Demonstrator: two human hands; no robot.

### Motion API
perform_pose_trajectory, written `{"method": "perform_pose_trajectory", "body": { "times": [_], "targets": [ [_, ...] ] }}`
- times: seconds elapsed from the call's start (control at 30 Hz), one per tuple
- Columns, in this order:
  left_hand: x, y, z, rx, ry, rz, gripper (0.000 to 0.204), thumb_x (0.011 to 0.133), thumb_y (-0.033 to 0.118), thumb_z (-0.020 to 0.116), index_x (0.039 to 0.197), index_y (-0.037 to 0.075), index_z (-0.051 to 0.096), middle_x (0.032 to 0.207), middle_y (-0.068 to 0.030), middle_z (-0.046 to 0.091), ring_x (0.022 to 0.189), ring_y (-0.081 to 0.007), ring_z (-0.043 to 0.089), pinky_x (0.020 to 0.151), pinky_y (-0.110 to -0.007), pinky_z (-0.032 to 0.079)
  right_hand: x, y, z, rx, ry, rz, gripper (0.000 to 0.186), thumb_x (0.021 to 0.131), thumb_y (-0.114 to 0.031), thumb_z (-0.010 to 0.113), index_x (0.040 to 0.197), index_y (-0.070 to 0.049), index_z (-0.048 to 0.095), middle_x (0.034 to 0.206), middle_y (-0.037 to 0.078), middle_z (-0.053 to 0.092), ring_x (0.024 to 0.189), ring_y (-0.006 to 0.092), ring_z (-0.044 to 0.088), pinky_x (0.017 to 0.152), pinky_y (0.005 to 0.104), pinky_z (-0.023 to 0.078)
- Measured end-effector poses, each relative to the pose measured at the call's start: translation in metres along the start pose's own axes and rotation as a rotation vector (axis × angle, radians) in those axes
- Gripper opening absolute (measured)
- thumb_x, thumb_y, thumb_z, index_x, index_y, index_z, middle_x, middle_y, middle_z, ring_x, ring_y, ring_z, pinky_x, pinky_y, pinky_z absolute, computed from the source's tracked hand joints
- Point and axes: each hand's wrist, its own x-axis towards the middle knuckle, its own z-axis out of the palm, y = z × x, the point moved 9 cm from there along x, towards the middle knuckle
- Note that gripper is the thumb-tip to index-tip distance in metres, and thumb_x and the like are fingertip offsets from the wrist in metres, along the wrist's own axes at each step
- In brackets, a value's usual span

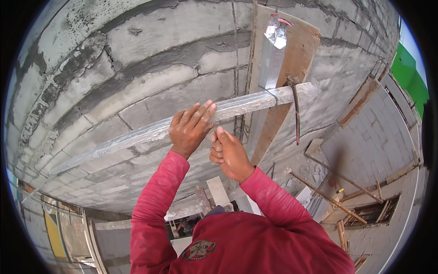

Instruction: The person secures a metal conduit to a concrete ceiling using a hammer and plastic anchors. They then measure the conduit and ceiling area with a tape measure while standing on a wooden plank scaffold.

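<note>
A long, mortar-crusted metal bar (150, 129) runs across the block wall, rising to the right. My left hand (189, 128) lies over its middle, fingers stretched out and resting on it. Just below the bar, beside that hand, my right hand (232, 154) is closed with thumb and forefinger pinched; whatever thin thing sits between them is too small to name. Farther right, a dark wire tie (273, 97) loops round the bar. Near its right end hangs a pair of pincers (295, 109) with dark and red handles.
Behind the bar, an upright wooden board (299, 50) stands against the block wall (159, 34), with a metal strip (272, 66) and crumpled foil (276, 33) on it. Lower right are wooden props (328, 197) and a framed opening (372, 212). Green sheeting (407, 68) shows beyond.
</note>
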Motion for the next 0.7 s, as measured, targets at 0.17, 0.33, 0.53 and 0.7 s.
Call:
{"method": "perform_pose_trajectory", "body": {
  "times": [0.17,0.33,0.53,0.7],
  "targets": [
    [0.003,-0.005,0.002,-0.061,0.02,0.022,0.052,0.086,0.035,0.082,0.136,0.025,0.068,0.135,0.0066,0.071,0.116,-0.0167,0.069,0.094,-0.035,0.055,0.005,-0.011,-0.005,0.067,-0.052,0.024,0.036,0.114,-0.044,0.045,0.097,-0.012,0.051,0.069,-0.007,0.036,0.058,0.0048,0.029,0.053,0.0222,0.027],
    [-0.002,-0.005,-0.001,-0.071,0.011,0.014,0.05,0.086,0.033,0.082,0.134,0.025,0.069,0.133,0.0063,0.072,0.117,-0.0162,0.068,0.095,-0.035,0.055,-0.019,-0.055,-0.006,-0.893,0.331,-0.525,0.021,0.108,-0.026,0.059,0.106,-0.005,0.06,0.071,0.003,0.05,0.06,0.0176,0.05,0.058,0.0326,0.043],
    [-0.001,-0.005,-0.003,-0.094,0.021,0.018,0.049,0.084,0.029,0.084,0.13,0.021,0.07,0.131,0.0041,0.073,0.117,-0.0196,0.069,0.094,-0.036,0.054,-0.04,-0.085,0.014,-1.535,0.47,-0.975,0.012,0.101,-0.009,0.065,0.109,0.0,0.065,0.079,0.015,0.062,0.07,0.0377,0.064,0.068,0.0461,0.051],
    [-0.002,-0.006,-0.004,-0.083,0.047,0.026,0.05,0.084,0.03,0.084,0.132,0.023,0.07,0.13,0.005,0.073,0.116,-0.019,0.069,0.093,-0.036,0.054,-0.02,-0.062,0.014,-1.503,0.241,-0.665,0.016,0.105,-0.015,0.059,0.103,-0.001,0.066,0.077,0.017,0.062,0.067,0.0369,0.062,0.064,0.0438,0.049]
  ]
}}
